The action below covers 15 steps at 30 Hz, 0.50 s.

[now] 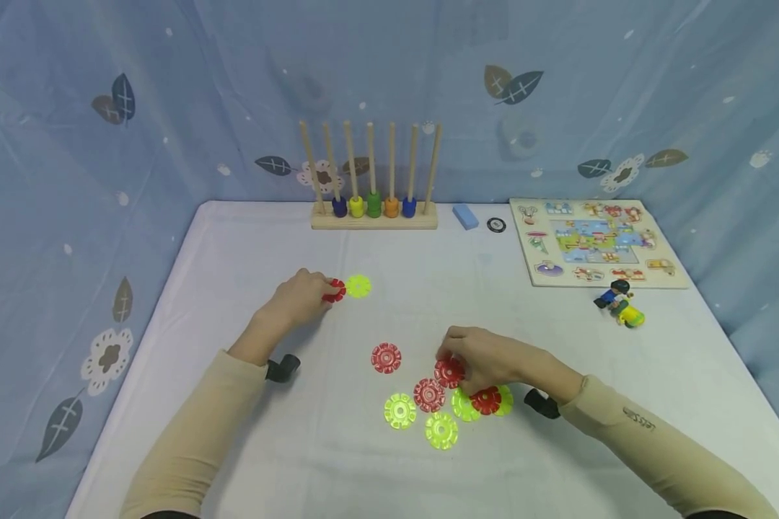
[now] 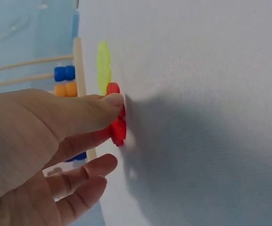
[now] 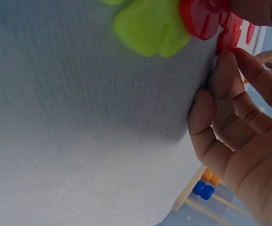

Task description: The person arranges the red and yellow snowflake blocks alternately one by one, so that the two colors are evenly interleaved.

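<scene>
At the left, my left hand (image 1: 304,297) pinches a red notched plastic disc (image 2: 118,127) between thumb and forefinger, its other fingers spread apart below. The disc's edge meets a yellow-green disc (image 1: 358,286) in the head view. My right hand (image 1: 496,358) reaches down over a loose group of discs. Its thumb and fingertips hold a red disc (image 1: 449,373) from opposite sides, low over the cloth. Under and beside that hand lie another red disc (image 1: 485,401) and yellow-green discs (image 1: 465,406), partly overlapping. Close by are two more red discs (image 1: 429,395).
A wooden peg rack (image 1: 374,223) with coloured beads stands at the back. Right of it lie a blue block (image 1: 465,217) and a black round token (image 1: 496,225). A picture puzzle board (image 1: 539,270) and a toy figure (image 1: 617,297) occupy the right side. Patterned curtains surround the table.
</scene>
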Available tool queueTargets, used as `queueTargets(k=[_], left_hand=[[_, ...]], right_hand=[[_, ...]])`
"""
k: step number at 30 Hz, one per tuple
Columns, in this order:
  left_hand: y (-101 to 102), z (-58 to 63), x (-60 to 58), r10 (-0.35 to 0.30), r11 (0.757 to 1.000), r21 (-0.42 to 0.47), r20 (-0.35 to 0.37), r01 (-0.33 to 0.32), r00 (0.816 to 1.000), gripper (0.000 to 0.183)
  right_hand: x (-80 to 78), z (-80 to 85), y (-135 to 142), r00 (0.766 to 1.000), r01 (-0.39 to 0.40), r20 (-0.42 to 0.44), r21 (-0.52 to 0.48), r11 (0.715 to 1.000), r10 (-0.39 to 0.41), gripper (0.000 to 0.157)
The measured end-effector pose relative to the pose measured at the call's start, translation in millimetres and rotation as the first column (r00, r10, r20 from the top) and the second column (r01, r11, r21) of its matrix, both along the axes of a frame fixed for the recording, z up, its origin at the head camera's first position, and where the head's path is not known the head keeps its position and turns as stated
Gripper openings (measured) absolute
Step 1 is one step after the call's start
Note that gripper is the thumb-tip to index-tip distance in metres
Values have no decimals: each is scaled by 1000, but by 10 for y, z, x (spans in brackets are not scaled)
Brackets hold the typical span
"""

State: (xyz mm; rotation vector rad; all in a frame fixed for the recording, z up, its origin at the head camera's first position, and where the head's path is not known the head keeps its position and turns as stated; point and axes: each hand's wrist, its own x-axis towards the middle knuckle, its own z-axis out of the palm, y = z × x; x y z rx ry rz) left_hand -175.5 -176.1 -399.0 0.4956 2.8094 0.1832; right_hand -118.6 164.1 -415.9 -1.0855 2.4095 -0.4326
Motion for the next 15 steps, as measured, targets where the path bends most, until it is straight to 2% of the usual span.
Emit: queueTargets(k=[4, 10, 15], left_hand=[[5, -16, -31, -2, 1000, 22, -15, 3, 1000, 35], [13, -46, -112, 30, 997, 78, -27, -28, 999, 39], [5, -59, -172, 45, 997, 58, -10, -44, 999, 47]], right_hand=[[13, 20, -3, 999, -2, -39, 30, 1000, 4, 44], [23, 39, 4, 992, -47, -116, 53, 997, 53, 43], [38, 37, -33, 996, -30, -82, 55, 998, 34, 44]])
